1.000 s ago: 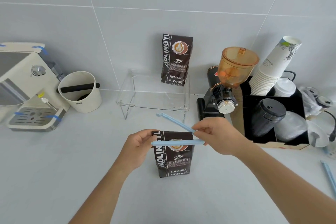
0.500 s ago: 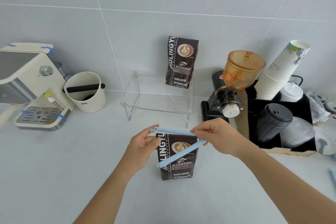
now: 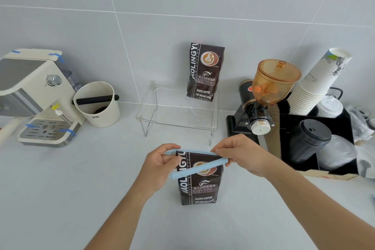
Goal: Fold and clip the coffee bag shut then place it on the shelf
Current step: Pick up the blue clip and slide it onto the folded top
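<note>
On the pale counter point(image 3: 60, 199), near the middle of the scene, your coffee bag point(image 3: 199, 186) stands upright with its printed face toward you. Across its top runs a light blue clip point(image 3: 197, 167), hinged at the right and still splayed: the upper bar lies along the bag's top edge, while the lower bar slants down to the left across the front of the bag, its free end well apart from the upper one. Your left hand point(image 3: 160, 166) pinches the left end of the upper bar between thumb and fingers, closed on it at the bag's top corner. Your right hand point(image 3: 241, 154) is closed on the hinged right end of the clip, fingers curled over the top and thumb beneath.

Farther back, directly beyond the bag, a clear acrylic shelf point(image 3: 176, 119) stands against the tiled wall, and a second coffee bag point(image 3: 205, 72) of the same kind stands upright on its right part. To the far left sit a cream espresso machine point(image 3: 30, 91) and, just beside it, a cream knock box point(image 3: 99, 105) with a black bar across its mouth. To the right stand a grinder point(image 3: 265, 95) with an amber hopper, a tilted stack of paper cups point(image 3: 316, 83), and a black organizer point(image 3: 294, 148) holding lids.
</note>
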A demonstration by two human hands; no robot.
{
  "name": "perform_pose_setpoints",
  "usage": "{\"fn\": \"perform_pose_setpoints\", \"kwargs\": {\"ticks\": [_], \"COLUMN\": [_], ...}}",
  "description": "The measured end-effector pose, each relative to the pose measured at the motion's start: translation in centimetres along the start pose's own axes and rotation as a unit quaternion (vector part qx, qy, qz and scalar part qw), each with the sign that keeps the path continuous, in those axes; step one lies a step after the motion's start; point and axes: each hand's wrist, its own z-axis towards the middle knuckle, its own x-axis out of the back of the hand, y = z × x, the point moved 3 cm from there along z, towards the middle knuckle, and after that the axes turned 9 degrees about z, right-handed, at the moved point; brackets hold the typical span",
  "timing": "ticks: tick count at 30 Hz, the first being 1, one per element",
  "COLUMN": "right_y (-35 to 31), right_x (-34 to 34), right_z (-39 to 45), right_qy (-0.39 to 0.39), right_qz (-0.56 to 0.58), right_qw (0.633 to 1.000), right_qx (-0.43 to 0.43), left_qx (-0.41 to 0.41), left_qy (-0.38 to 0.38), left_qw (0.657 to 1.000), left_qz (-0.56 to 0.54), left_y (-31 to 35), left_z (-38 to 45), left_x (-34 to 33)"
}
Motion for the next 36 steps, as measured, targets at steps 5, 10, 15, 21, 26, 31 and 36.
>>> {"fn": "perform_pose_setpoints", "kwargs": {"ticks": [5,10,15,21,26,31,36], "right_y": [0.4,1.0,1.8,2.1,2.2,2.3,2.4], "right_x": [0.2,1.4,1.4,0.5,0.1,0.0,0.0], "right_z": [0.1,-0.8,-1.7,-1.7,-2.0,-2.0,-1.9], "right_qy": [-0.012,-0.001,-0.001,0.073,0.098,0.118,0.133], "right_qz": [0.018,0.119,0.029,-0.061,-0.067,-0.098,-0.121], "right_qw": [1.000,0.993,0.999,0.991,0.986,0.978,0.969], "right_qx": [0.004,0.021,0.045,0.091,0.119,0.144,0.169], "left_qx": [0.007,0.007,0.011,0.026,0.043,0.054,0.097], "left_qy": [0.015,0.033,0.043,0.039,0.015,-0.013,-0.042], "left_qw": [1.000,0.999,0.999,0.998,0.998,0.995,0.978], "left_qz": [-0.026,-0.019,-0.022,-0.033,-0.031,-0.085,-0.181], "left_y": [-0.4,-0.8,-1.0,-1.0,-1.1,-0.9,-0.7], "left_z": [0.4,0.5,0.7,0.6,0.5,0.6,0.6], "left_x": [0.0,-0.1,-0.3,-0.1,0.2,0.5,0.6]}}
